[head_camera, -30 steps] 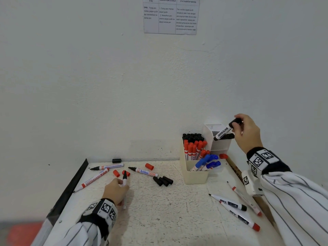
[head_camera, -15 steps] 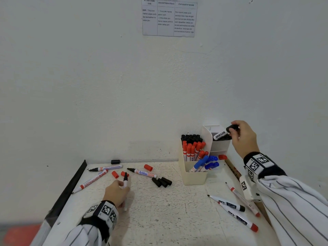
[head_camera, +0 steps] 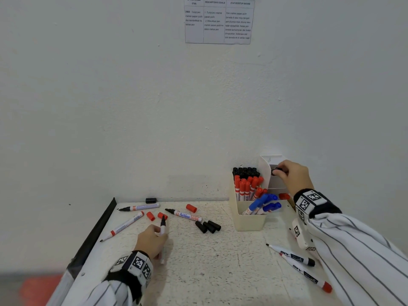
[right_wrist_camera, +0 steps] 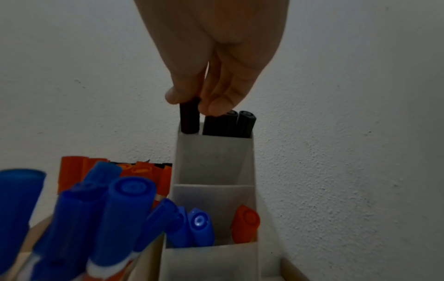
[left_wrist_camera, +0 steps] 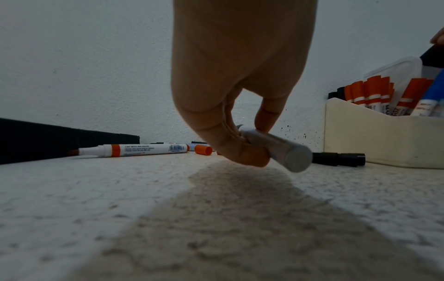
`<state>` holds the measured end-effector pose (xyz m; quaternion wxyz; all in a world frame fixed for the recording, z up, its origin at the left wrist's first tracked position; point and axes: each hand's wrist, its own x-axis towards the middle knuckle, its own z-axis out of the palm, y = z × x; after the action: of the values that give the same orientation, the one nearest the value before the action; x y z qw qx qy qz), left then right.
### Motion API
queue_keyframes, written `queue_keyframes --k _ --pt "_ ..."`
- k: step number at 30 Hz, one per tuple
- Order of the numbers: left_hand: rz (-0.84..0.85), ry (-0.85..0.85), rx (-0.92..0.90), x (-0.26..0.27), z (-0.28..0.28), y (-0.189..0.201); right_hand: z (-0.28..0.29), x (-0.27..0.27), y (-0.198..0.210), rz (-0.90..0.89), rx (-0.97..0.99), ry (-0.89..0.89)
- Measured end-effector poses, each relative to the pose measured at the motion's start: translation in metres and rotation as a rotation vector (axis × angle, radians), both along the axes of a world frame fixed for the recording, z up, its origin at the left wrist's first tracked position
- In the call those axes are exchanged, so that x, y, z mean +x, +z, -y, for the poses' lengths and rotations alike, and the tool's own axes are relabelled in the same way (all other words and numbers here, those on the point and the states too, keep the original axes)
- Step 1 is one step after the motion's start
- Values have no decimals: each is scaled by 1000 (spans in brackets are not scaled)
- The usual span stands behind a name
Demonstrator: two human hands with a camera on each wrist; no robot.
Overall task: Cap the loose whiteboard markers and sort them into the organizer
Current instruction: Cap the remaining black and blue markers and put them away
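My right hand [head_camera: 282, 172] pinches the cap end of a black-capped marker [head_camera: 275, 171] that stands in the top compartment of the white tiered organizer [head_camera: 266, 164]. The right wrist view shows the right hand [right_wrist_camera: 192, 103] pinching that marker [right_wrist_camera: 190, 119] upright in the compartment [right_wrist_camera: 213, 157], beside two other black-capped markers [right_wrist_camera: 238, 123]. My left hand [head_camera: 159, 232] rests on the table and holds an uncapped black marker [head_camera: 163, 225], tip pointing away. In the left wrist view the left hand [left_wrist_camera: 252, 136] pinches that marker's white barrel [left_wrist_camera: 283, 152].
A cream organizer [head_camera: 249, 220] holds several black, red and blue capped markers. Uncapped markers lie at the left [head_camera: 125, 226], [head_camera: 141, 207], the middle [head_camera: 185, 215] and the right [head_camera: 292, 255], [head_camera: 308, 273]. Loose red caps [head_camera: 191, 208] and black caps [head_camera: 208, 226] lie between them. A wall stands close behind.
My right hand has lowered the black marker from a tilt above the organizer down into the top compartment. The left hand has stayed put with its marker.
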<state>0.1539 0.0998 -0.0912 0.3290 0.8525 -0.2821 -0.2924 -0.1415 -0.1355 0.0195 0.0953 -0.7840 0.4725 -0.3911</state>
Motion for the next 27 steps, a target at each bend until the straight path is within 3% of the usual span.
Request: queue_keyframes --k 10,15,22,25,27 --pt "3 11 5 1 -2 -6 10 19 4 -104 133 -85" --pt "15 0 1 1 -2 -7 9 15 -1 -138 78 -53" --pt "41 -44 -2 2 -6 -6 -14 21 6 -176 32 -178" --pt "57 -50 -33 3 -9 -6 -35 40 11 -27 -86 -52" --pt "54 -37 -43 4 -13 -6 -48 61 9 13 -26 125"
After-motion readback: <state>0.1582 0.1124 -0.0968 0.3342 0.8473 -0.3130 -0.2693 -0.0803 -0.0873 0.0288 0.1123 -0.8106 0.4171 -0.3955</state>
